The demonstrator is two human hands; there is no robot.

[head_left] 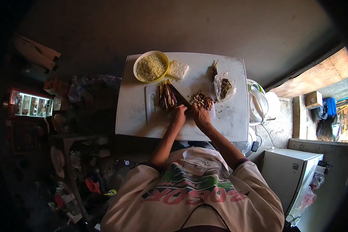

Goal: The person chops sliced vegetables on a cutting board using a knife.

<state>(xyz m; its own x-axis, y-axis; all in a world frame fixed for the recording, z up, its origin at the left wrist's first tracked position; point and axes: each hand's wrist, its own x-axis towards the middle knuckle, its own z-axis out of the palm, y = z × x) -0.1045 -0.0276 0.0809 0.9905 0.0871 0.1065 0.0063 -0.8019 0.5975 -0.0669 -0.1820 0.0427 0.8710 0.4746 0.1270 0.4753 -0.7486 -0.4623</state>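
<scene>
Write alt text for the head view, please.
At a white table, a person's right hand grips a dark knife between purple-streaked strips on a cutting board and a heap of chopped pieces; the left hand is close beside it. Farther back are a yellow-rimmed bowl of pale, finely cut food and plastic bags.

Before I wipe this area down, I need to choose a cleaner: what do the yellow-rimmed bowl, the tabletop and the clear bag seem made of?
Bowl: probably smooth plastic, from its evenly coloured yellow rim; enamel is possible.
Tabletop: hard, white and smooth with marks, perhaps laminate or painted board.
Bag: thin, glossy plastic film, crinkled and see-through.
</scene>
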